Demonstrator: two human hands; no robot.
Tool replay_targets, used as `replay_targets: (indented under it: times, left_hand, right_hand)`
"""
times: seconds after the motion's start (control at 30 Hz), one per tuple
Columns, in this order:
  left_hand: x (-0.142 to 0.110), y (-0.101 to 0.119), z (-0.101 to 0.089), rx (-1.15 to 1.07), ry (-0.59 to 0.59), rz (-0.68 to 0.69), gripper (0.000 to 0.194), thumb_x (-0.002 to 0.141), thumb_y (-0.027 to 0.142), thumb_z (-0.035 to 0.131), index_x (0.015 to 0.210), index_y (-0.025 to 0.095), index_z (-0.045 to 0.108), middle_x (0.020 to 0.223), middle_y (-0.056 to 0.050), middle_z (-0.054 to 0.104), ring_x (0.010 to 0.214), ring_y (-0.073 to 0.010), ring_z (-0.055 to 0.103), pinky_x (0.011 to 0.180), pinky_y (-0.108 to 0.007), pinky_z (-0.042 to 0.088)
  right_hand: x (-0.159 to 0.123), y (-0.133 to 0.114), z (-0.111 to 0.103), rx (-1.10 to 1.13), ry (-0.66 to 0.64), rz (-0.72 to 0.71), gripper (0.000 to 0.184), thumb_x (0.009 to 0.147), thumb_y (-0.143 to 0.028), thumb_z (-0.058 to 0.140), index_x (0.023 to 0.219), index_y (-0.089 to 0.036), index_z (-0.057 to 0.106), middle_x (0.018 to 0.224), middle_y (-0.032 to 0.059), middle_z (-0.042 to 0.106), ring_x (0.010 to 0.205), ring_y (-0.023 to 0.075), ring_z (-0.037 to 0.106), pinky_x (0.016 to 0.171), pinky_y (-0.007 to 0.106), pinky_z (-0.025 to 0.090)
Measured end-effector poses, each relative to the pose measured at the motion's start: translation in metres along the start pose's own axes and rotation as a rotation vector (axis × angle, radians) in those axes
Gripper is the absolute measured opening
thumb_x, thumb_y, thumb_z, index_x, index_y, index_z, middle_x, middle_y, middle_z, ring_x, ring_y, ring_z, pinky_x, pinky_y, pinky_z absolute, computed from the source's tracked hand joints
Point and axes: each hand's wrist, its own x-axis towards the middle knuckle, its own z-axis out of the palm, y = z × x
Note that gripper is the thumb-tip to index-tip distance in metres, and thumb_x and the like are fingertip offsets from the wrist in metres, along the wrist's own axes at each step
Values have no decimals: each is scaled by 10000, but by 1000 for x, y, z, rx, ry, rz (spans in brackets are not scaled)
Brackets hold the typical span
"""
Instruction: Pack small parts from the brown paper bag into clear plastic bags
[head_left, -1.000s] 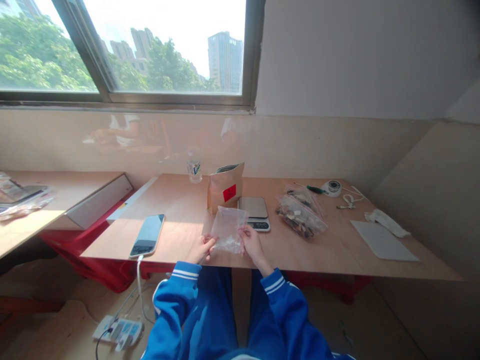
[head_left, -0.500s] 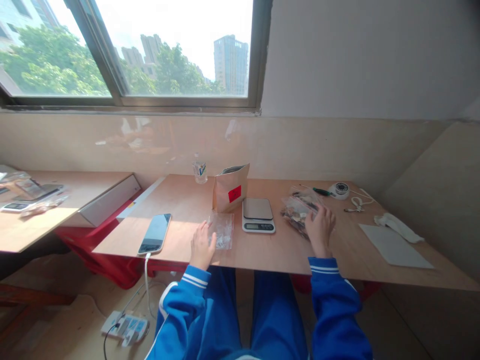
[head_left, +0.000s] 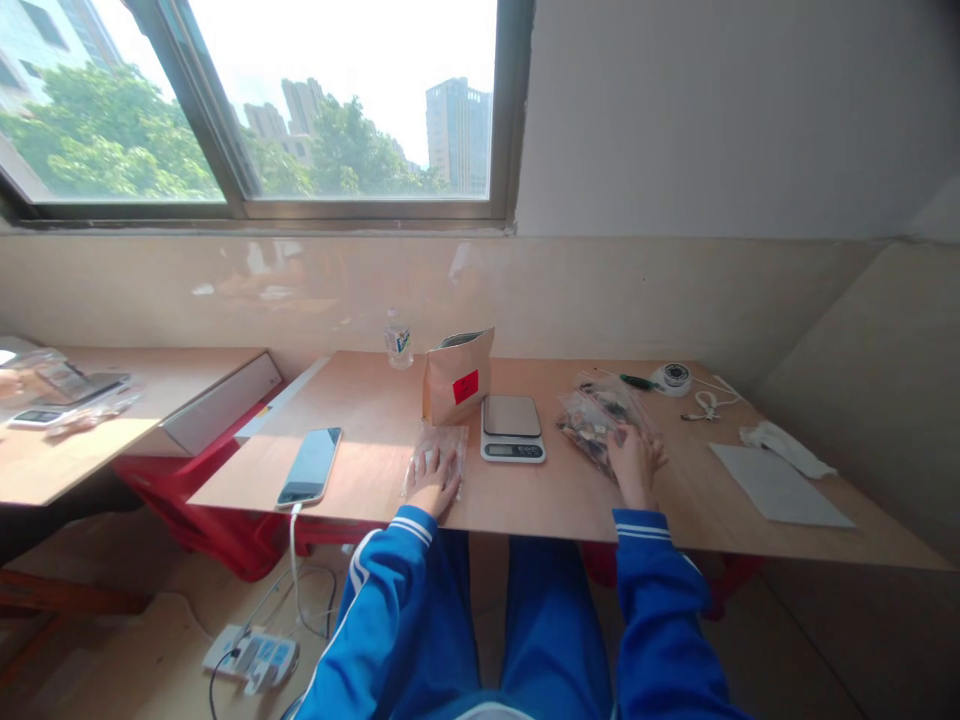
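My left hand (head_left: 436, 478) lies flat, fingers spread, on a small clear plastic bag (head_left: 437, 445) lying on the wooden table (head_left: 360, 420). My right hand (head_left: 634, 462) rests on the near edge of a clear bag filled with brown pieces (head_left: 596, 415); its fingers are partly curled, and I cannot see whether they grip it. A small digital kitchen scale (head_left: 512, 428) stands between the two hands. Behind the empty bag stands an open brown paper pouch with a red label (head_left: 457, 377).
A phone (head_left: 310, 466) on a charging cable lies at the table's left. A water bottle (head_left: 398, 340) stands by the wall. At the right lie a grey sheet (head_left: 780, 485), white cloth (head_left: 787, 449), a green screwdriver (head_left: 634, 381) and a round white device (head_left: 673, 377). A second table (head_left: 112, 420) stands left.
Both hands held the small clear bag up a second ago. The bag now lies on the table under my left hand, and my right hand has moved right to the filled bag.
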Motion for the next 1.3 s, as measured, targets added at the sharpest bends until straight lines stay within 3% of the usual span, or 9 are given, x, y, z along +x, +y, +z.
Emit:
replay_targets:
  times: [0.1, 0.17, 0.23, 0.3, 0.47, 0.57, 0.73, 0.93, 1.3]
  left_hand:
    - [-7, 23, -4, -323, 177, -56, 462, 847, 260, 494, 1298, 162, 497, 1492, -191, 330, 1400, -341, 247, 1116, -563, 159]
    - [-18, 44, -8, -545, 235, 23, 376, 862, 282, 473, 1222, 185, 527, 1394, -175, 455, 1310, -313, 404, 1057, -541, 311]
    - [-31, 68, -15, -789, 183, 143, 303, 884, 353, 444, 1103, 179, 560, 1153, -137, 605, 1065, -239, 595, 912, -409, 474]
    - [-46, 91, -23, -1056, 85, 228, 310, 878, 437, 456, 1013, 181, 567, 998, -97, 627, 851, -189, 635, 752, -330, 514]
    - [-76, 126, -45, -1296, 132, 210, 337, 844, 522, 503, 815, 188, 533, 747, -14, 556, 740, -150, 570, 724, -277, 482]
    - [-84, 125, -49, -1405, 166, 145, 365, 853, 545, 479, 866, 183, 531, 820, -20, 578, 842, -166, 578, 815, -301, 471]
    - [-86, 111, -39, -1392, 213, 66, 416, 820, 589, 512, 859, 176, 535, 805, -14, 579, 855, -173, 582, 853, -321, 458]
    - [-87, 103, -35, -1264, 156, 104, 499, 849, 638, 395, 877, 171, 569, 832, -41, 622, 835, -185, 599, 801, -325, 477]
    - [-86, 88, -33, -1168, -35, 147, 521, 839, 644, 388, 769, 158, 561, 720, -28, 591, 708, -160, 557, 651, -282, 475]
  right_hand:
    - [-2, -13, -14, 42, -32, 38, 263, 812, -265, 453, 794, -137, 681, 816, 160, 662, 880, 314, 541, 806, 483, 343]
    - [-16, -30, -29, 132, 32, 68, 261, 819, -284, 451, 789, -141, 667, 753, 144, 657, 789, 282, 558, 768, 436, 362]
    - [-39, -53, -47, 279, 123, 73, 275, 846, -325, 435, 852, -146, 644, 736, 128, 654, 711, 246, 566, 710, 372, 382]
    - [-66, -79, -64, 480, 87, -3, 282, 864, -376, 432, 861, -164, 618, 718, 99, 644, 638, 209, 557, 621, 309, 384]
    - [-114, -125, -92, 839, -421, -275, 248, 864, -412, 506, 822, -199, 625, 631, 11, 602, 574, 160, 542, 546, 250, 406]
    - [-122, -134, -98, 936, -593, -427, 210, 892, -334, 498, 902, -202, 661, 828, 35, 672, 727, 163, 605, 647, 251, 458]
    - [-125, -128, -99, 896, -670, -579, 287, 950, -288, 416, 978, -208, 690, 905, 50, 660, 863, 164, 607, 783, 271, 460]
    - [-130, -118, -96, 809, -705, -536, 260, 907, -312, 513, 1076, -199, 674, 886, 41, 657, 750, 149, 590, 696, 259, 462]
    - [-142, -118, -102, 625, -610, -471, 200, 885, -296, 522, 896, -177, 683, 709, 16, 628, 614, 140, 541, 606, 253, 403]
